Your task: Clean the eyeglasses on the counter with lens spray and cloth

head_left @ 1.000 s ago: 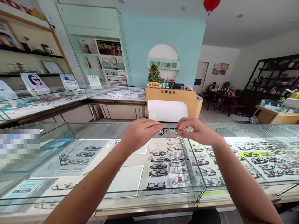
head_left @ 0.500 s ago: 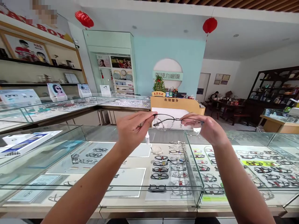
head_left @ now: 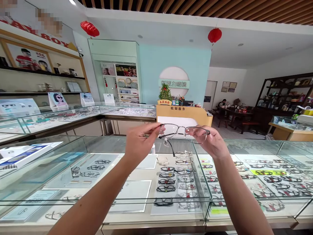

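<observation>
A pair of eyeglasses (head_left: 181,127) with a dark upper rim and clear lenses is held up above the glass display counter. My left hand (head_left: 141,140) pinches the frame's left end between thumb and fingers. At the other end, my right hand (head_left: 212,140) grips the frame, and some of its fingers show through the right lens. One dark temple hangs down below the lenses; another lies across behind them. Beneath the glasses, in the counter, several eyeglass frames (head_left: 166,188) sit in columns on a pale sheet. A small white bottle (head_left: 153,149) stands just below my left hand.
The glass display counter (head_left: 156,223) runs across the front, with more frames (head_left: 272,179) on the right. A blue-and-white box (head_left: 31,153) rests at the left. Farther back are a wooden cashier desk (head_left: 181,112), and a person (head_left: 222,103) at a dark table.
The view has tilted up a little. Both hands have drawn slightly closer together, and the right end of the glasses has shifted left. A temple now hangs visibly below the lenses.
</observation>
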Demonstrator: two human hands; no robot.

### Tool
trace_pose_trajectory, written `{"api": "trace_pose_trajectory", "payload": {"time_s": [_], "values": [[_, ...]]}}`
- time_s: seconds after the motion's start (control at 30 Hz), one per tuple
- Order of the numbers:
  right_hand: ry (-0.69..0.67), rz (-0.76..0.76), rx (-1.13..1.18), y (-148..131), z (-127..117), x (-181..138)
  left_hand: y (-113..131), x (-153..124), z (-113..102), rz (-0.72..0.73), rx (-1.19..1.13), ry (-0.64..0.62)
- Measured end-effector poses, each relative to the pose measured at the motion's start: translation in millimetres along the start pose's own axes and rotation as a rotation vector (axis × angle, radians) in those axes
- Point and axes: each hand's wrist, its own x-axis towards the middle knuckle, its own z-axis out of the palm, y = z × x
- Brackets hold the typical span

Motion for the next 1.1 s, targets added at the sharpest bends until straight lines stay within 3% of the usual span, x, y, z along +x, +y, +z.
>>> {"api": "trace_pose_trajectory", "payload": {"time_s": [0.27,0.43,0.6,0.83,1.1], "values": [[0.05,-0.024,-0.05,-6.1,-1.9,-1.3,9.4,3.7,-11.4,0.098,0.142,0.036],[0.132,0.036,-0.228,-13.2,-8.2,-4.6,2.7,7.5,-23.1,0.334,0.307,0.07],[0.188,-0.043,-0.37,-16.1,-4.8,1.6,-13.7,17.6,-19.7,0.526,0.389,0.188],[0.44,-0.091,-0.434,-17.6,6.8,25.8,-34.5,44.2,0.7,0.582,0.437,0.363],[0.571,-0.179,-0.435,-31.4,16.7,38.8,-36.8,63.6,11.2,0.542,0.334,0.364]]}}
